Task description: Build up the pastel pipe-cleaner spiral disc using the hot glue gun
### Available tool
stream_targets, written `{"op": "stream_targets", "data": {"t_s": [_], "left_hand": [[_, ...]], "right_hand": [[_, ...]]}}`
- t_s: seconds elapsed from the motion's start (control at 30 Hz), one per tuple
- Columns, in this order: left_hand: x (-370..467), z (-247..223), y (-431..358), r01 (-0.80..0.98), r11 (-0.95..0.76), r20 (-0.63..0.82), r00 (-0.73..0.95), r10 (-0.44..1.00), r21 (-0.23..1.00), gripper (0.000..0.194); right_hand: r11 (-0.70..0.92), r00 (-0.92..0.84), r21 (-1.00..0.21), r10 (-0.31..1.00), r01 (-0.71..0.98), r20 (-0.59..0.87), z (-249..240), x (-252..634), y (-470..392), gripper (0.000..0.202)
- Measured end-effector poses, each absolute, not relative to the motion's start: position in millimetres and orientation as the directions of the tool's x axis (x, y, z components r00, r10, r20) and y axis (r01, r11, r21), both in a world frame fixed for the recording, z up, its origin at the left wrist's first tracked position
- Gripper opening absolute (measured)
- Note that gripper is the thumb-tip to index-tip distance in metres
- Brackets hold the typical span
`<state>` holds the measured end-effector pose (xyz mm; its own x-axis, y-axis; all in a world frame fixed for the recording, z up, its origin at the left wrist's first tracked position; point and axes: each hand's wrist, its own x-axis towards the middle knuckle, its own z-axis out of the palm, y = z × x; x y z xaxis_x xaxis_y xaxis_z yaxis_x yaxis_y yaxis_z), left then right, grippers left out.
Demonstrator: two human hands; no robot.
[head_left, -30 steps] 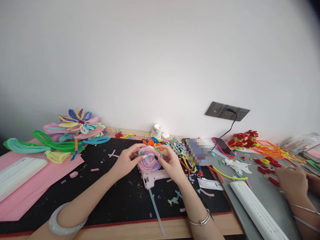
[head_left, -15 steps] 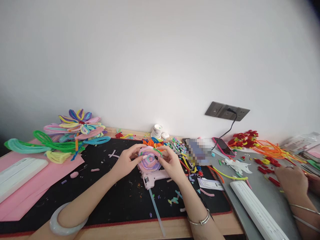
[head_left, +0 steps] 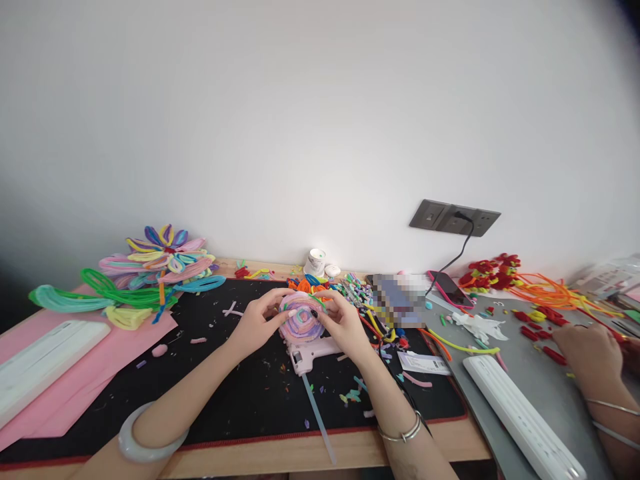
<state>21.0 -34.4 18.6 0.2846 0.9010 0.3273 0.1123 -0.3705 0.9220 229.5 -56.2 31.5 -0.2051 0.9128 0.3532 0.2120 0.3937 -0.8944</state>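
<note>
Between my two hands is a round coil of pastel pipe cleaners (head_left: 301, 321), pink, purple and orange with some green at its edge. My left hand (head_left: 260, 320) grips its left rim, thumb on the front face. On the opposite rim my right hand (head_left: 343, 321) pinches it, thumb in front and fingers behind. Just below the coil lies a pale pink glue gun (head_left: 313, 353) on the black mat (head_left: 240, 400). A translucent glue stick (head_left: 319, 417) sticks out of it toward me. My fingertips behind the coil are hidden.
A pipe-cleaner flower (head_left: 167, 257) and a white power strip (head_left: 55, 367) lie left on pink paper (head_left: 125, 343). Behind are a paper cup (head_left: 315, 261) and loose scraps. Rightward are a phone (head_left: 450, 290), a second strip (head_left: 520, 413) and another person's hand (head_left: 590, 353) near red pieces.
My view has shifted slightly, so most things sit a little farther right. My hands keep the same hold on the coil. The other person's hand has shifted slightly.
</note>
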Motion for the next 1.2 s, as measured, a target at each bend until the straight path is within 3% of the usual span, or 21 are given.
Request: {"op": "stream_targets", "data": {"t_s": [0.7, 1.2], "left_hand": [[21.5, 21.6, -36.2, 0.151, -0.375, 0.323, 0.284, 0.903, 0.915, 0.037], [21.8, 23.2, -37.1, 0.167, -0.377, 0.319, 0.296, 0.901, 0.911, 0.036]], "right_hand": [[0.400, -0.244, -0.888, 0.906, 0.227, 0.346, 30.4, 231.6, -55.2, 0.028], [0.354, -0.247, -0.927, 0.916, 0.126, 0.316, 30.0, 230.0, -55.3, 0.025]]}}
